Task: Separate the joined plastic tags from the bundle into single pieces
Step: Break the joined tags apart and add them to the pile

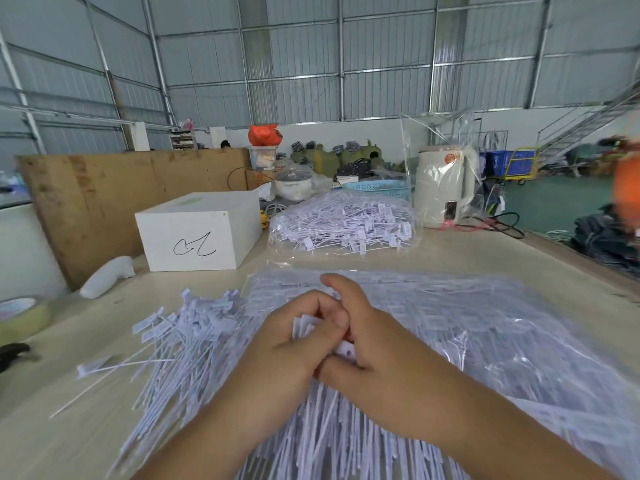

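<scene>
Both hands meet over the middle of the table. My left hand (291,344) and my right hand (367,344) grip a small bundle of joined white plastic tags (304,327) between curled fingers; the tag heads show between the thumbs and their thin tails hang down under my wrists. To the left lies a loose pile of single white tags (183,341). Under and to the right of my hands spreads a large clear bag of tags (485,327).
A second clear bag full of tags (343,223) sits farther back. A white box (199,232) stands at the back left, a white bottle (107,277) lies beside it, and a tape roll (20,317) is at the left edge. A cream kettle (443,185) stands at the back right.
</scene>
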Action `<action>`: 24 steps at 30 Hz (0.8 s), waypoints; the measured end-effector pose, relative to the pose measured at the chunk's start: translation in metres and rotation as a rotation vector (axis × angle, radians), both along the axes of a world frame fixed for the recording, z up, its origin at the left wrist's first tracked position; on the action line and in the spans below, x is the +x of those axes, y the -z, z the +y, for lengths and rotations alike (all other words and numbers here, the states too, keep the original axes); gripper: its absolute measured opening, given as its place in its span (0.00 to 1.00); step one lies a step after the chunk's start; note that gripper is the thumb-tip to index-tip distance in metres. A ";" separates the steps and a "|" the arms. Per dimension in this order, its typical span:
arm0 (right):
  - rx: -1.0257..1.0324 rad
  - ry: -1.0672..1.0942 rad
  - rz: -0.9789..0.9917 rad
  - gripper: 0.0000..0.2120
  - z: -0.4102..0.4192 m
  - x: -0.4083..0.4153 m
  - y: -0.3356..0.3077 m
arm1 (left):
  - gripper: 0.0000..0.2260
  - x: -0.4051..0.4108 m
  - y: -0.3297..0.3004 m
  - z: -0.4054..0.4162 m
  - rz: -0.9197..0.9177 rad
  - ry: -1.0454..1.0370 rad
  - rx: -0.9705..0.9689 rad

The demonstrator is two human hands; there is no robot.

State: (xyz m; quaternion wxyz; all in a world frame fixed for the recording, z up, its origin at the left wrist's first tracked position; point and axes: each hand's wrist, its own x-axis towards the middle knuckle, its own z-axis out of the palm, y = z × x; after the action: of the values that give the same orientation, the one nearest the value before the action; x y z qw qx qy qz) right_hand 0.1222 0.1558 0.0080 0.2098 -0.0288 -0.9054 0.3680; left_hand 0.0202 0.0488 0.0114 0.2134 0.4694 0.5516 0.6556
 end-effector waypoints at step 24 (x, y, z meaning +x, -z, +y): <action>-0.034 0.361 0.212 0.21 0.003 -0.003 -0.017 | 0.05 0.001 -0.006 0.003 -0.456 -0.078 0.184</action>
State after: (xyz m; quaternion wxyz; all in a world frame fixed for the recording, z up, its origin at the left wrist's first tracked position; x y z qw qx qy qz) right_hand 0.1190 0.1592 0.0253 0.3657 -0.1553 -0.8521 0.3406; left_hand 0.0217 0.0522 0.0176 0.2632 0.3054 0.4449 0.7997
